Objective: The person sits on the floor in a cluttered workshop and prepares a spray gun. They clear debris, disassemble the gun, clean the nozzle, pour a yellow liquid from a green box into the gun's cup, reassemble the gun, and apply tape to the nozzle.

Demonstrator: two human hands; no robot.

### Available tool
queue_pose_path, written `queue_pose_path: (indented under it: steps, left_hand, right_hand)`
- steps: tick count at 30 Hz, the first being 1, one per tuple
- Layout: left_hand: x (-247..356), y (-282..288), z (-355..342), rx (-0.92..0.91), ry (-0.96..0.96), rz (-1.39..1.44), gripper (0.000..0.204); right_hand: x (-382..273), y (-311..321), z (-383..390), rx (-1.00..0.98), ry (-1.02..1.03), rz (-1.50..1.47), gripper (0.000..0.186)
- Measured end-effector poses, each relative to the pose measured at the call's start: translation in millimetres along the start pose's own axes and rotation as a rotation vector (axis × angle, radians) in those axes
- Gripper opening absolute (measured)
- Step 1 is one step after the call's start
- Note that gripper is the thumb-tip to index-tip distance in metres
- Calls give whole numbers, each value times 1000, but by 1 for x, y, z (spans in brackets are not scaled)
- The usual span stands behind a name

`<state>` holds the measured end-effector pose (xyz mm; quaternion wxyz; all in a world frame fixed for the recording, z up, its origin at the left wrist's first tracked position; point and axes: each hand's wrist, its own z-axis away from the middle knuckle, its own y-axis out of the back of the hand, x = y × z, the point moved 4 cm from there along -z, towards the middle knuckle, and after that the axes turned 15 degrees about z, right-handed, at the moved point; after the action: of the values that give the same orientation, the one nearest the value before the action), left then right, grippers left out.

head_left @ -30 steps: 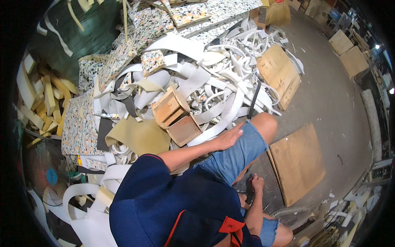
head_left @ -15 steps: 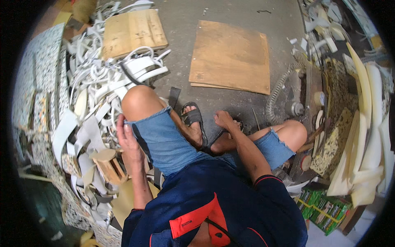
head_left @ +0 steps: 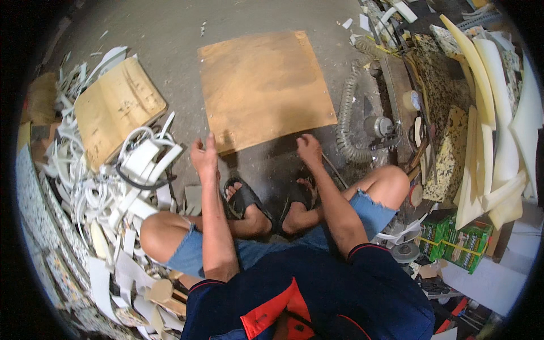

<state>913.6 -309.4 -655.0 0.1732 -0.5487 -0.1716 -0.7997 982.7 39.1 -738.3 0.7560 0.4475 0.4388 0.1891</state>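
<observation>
A square brown plywood board [head_left: 263, 85] lies in front of me, its near edge a little beyond my feet. A lighter strip shows under its near left corner. Beside that corner is my left hand [head_left: 205, 160], fingers apart and nothing in it; whether a fingertip touches the board I cannot tell. My right hand [head_left: 310, 152] is just short of the near edge toward the right, its fingers curled in. What they hold, if anything, is hidden. A thin rod [head_left: 335, 171] slants beside that wrist.
White foam offcuts [head_left: 85, 187] pile up on the left under another wooden board [head_left: 119, 107]. To the right are a coiled clear hose [head_left: 344, 107], a round metal fitting [head_left: 378, 126], pale foam strips [head_left: 504, 124] and green packets [head_left: 456, 241]. My sandalled feet [head_left: 249, 207] stand between the hands.
My left hand has moved from beside my left knee forward to the board's near left corner. The right hand has reached slightly forward. The view has turned, and the board appears larger and nearer.
</observation>
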Motion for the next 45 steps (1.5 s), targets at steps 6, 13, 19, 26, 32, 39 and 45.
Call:
queue_pose_path:
  steps: [6, 13, 19, 26, 32, 39, 45]
  left_hand:
    - [-135, -6, -56, 78, 293, -246, 81]
    - [-157, -30, -77, -147, 451, 230, 70]
    - [-153, -14, -103, 127, 382, -58, 50]
    - [-141, 20, -121, 226, 268, 182, 30]
    - [-38, 1, -106, 29, 137, 591, 30]
    - [212, -34, -56, -48, -547, -190, 61]
    - [306, -64, 17, -185, -838, -174, 49]
  right_hand:
    - [40, 52, -106, 225, -212, 296, 55]
    - [52, 60, -142, -87, -312, 348, 72]
    - [56, 67, -116, -202, -293, 245, 76]
    - [60, 63, -68, -187, -207, 253, 74]
    - [48, 83, -82, -180, -115, 161, 61]
    - [29, 18, -35, -450, -84, -685, 48]
    - [-61, -51, 20, -666, -220, -905, 64]
